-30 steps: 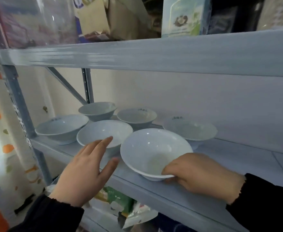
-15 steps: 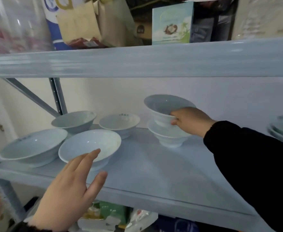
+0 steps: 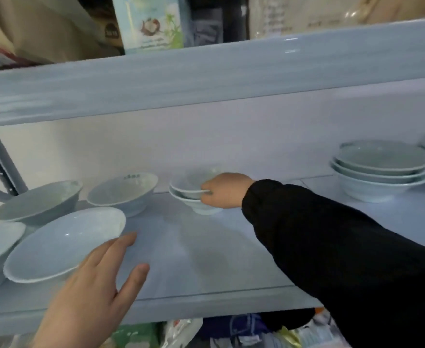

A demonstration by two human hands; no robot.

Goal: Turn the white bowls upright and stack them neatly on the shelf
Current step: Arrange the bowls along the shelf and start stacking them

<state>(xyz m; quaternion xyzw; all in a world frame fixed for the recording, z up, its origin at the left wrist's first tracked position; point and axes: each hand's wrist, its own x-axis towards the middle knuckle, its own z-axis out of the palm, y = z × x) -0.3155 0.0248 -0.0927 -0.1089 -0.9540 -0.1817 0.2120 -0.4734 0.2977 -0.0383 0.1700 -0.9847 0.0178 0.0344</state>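
Right hand (image 3: 222,190) fingers (image 3: 206,192) pinch the nested top bowl's (image 3: 190,183) rim

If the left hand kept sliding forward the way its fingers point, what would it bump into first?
Probably the nearest white ceramic bowl: the left hand already overlaps its front rim, fingers pointing up and rightward. Past that rim lies bare pale blue shelf, though depth is hard to judge.

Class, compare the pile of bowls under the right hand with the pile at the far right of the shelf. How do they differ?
The pile under the right hand is two bowls high; the far-right pile looks four high. The first is gripped at its rim, the second untouched. The first's bowls look smaller, though distance may mislead. Both are white, upright and nested on the same shelf.
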